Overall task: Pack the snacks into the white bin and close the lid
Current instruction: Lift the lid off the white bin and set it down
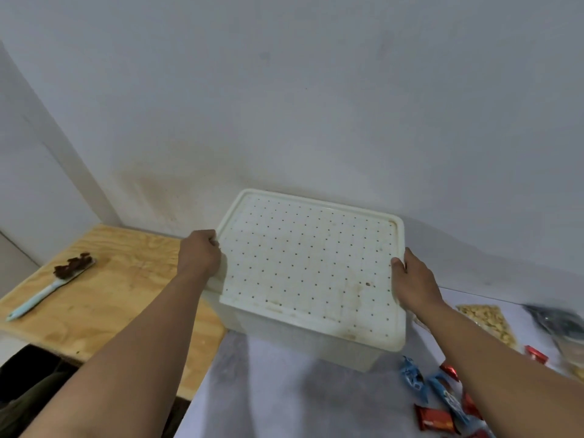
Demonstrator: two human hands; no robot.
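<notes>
The white bin (303, 341) stands against the wall with its dotted white lid (311, 263) lying on top. My left hand (199, 252) grips the lid's left edge, fingers curled round the rim. My right hand (414, 284) grips the lid's right edge, thumb on top. Loose snacks lie on the grey surface at the lower right: blue packets (412, 377), red packets (434, 420) and a clear bag of pale snacks (491, 322). What is inside the bin is hidden.
A plywood board (104, 298) lies to the left of the bin, with a light-blue-handled brush (52, 287) on it. A dark, blurred object (559, 320) sits at the far right edge. The white wall runs directly behind the bin.
</notes>
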